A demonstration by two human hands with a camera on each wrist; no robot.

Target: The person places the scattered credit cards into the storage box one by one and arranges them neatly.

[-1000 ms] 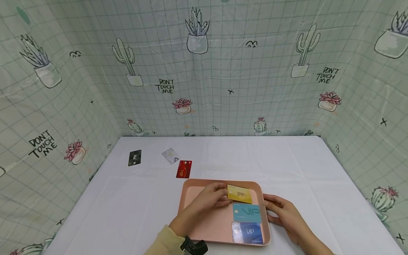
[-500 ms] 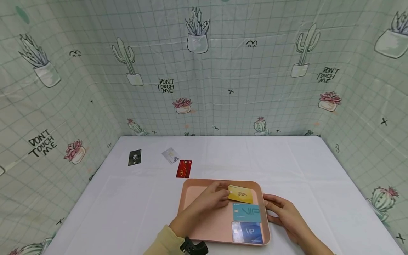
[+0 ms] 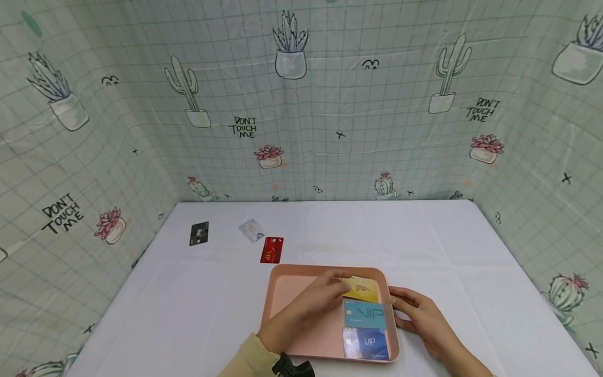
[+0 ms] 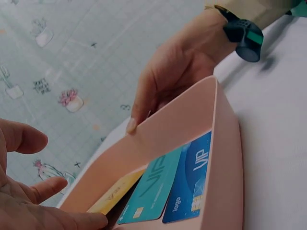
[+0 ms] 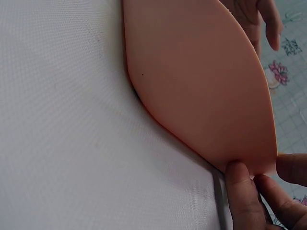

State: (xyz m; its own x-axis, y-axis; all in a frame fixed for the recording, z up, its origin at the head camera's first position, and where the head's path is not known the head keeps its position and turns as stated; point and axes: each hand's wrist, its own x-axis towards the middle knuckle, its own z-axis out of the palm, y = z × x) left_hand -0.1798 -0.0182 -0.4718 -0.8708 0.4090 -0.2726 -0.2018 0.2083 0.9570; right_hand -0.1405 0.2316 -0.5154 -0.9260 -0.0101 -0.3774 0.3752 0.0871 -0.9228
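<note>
In the head view my left hand (image 3: 317,296) reaches over the pink tray (image 3: 301,340), its fingertips touching the left end of a yellow card (image 3: 363,289) near the tray's back right. The left wrist view shows these fingers spread, one tip against the yellow card (image 4: 115,194). Below it in the tray lie a teal VIP card (image 3: 364,314) and a blue VIP card (image 3: 365,343), stacked in a column along the right wall. My right hand (image 3: 421,319) grips the tray's right wall, one fingertip at the rim and others against the outside.
Outside the tray, at the back left of the white table (image 3: 141,314), lie a black card (image 3: 199,233), a silver card (image 3: 252,230) and a red VIP card (image 3: 271,250). The red one is close to the tray's back edge. A cactus-print cloth (image 3: 320,104) surrounds the table.
The yellow card has slid a little to the right in the tray, with my left hand following it. My right hand, the tray and the other cards stay where they were.
</note>
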